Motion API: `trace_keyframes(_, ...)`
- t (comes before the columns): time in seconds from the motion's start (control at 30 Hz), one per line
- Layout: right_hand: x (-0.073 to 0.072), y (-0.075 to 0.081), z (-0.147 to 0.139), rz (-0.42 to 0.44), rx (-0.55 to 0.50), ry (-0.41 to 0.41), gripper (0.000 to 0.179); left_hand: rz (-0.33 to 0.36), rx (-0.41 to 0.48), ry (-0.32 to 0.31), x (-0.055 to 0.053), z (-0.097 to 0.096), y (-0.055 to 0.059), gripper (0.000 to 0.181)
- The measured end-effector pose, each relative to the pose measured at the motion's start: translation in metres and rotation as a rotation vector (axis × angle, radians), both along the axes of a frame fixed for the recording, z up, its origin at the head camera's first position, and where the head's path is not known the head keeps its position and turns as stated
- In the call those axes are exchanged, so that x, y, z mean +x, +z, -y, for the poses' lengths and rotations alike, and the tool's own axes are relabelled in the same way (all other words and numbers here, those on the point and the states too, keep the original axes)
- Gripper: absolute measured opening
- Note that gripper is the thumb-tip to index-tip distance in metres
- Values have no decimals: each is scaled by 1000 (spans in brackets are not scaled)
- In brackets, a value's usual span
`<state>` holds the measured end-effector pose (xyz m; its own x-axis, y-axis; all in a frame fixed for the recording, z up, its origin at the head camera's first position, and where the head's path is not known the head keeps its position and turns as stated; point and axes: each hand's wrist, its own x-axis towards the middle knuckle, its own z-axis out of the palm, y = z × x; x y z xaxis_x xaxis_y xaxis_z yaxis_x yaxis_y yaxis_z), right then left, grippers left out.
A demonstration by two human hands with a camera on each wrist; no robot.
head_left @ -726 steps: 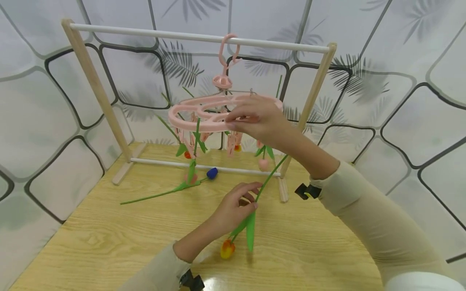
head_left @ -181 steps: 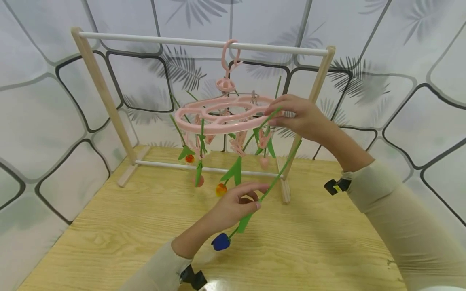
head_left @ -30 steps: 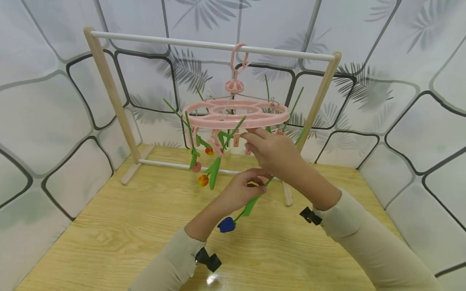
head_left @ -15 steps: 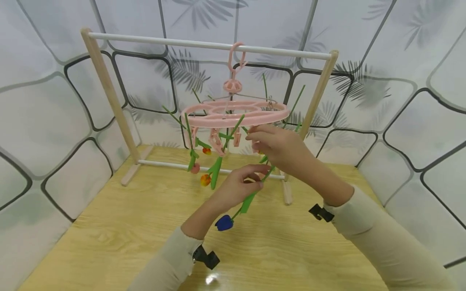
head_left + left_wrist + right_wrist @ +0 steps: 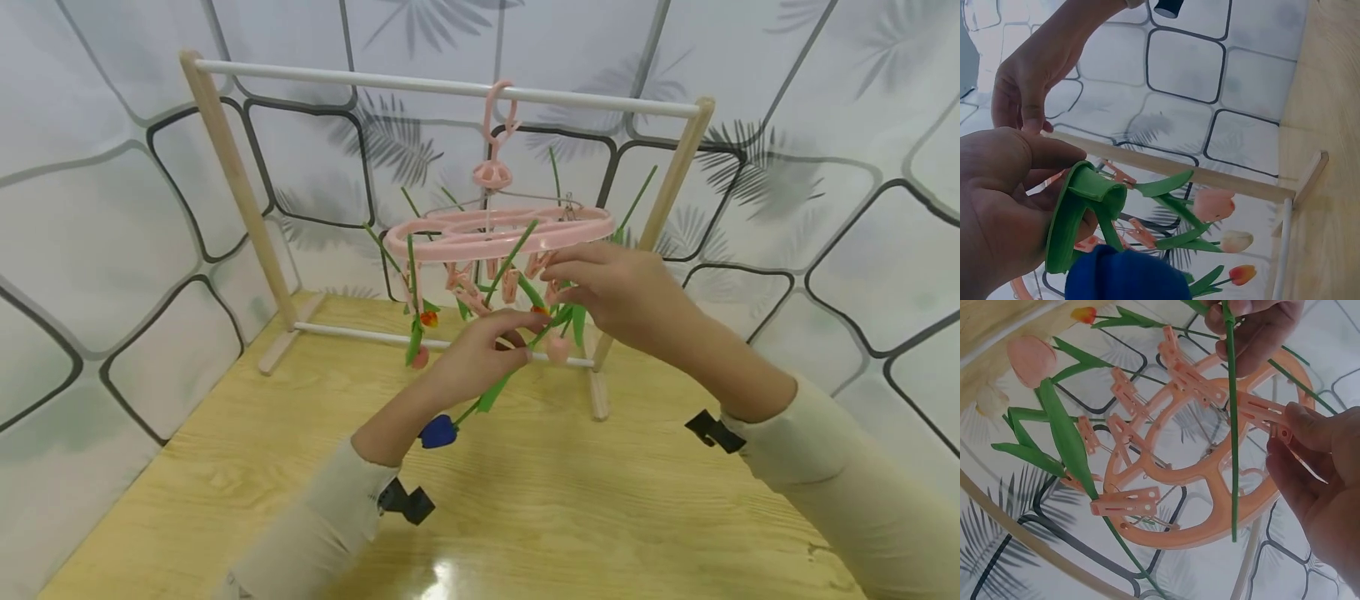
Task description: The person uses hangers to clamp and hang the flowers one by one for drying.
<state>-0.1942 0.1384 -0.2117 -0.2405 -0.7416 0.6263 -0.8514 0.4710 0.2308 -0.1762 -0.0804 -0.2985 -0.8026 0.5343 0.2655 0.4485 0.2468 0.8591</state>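
Observation:
My left hand (image 5: 480, 354) pinches the green stem of an artificial blue tulip (image 5: 438, 432), whose flower hangs downward. In the left wrist view the blue flower (image 5: 1124, 275) is close to the camera. Under the near right rim of a pink clip hanger (image 5: 442, 247), my right hand (image 5: 628, 287) is raised. The right wrist view shows its thumb and fingers squeezing the end of a pink clothespin (image 5: 1263, 412). The tulip's stem (image 5: 1233, 456) crosses in front of that clothespin; whether it lies between the clip's jaws I cannot tell.
Several tulips hang head down from other clips, among them a pink tulip (image 5: 557, 349) and an orange one (image 5: 428, 319). The hanger hooks over the white bar (image 5: 360, 79) of a wooden-legged rack. A wooden table (image 5: 525, 500) lies below; patterned fabric (image 5: 82, 233) surrounds it.
Earlier the left hand held an orange-yellow tulip while the blue one lay on the table; it now holds the blue one. Lately the right hand moved right and the blue tulip rose slightly.

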Motion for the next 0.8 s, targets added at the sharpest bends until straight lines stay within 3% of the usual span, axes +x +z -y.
trace_keyframes(0.6,-2,4,-5,-11,-69,85,26,-4,-46,53,2,-3,10,42)
trace_keyframes(0.8,-2,4,-4,1,-82,83,25,-34,-60,122,8,-8,9,43)
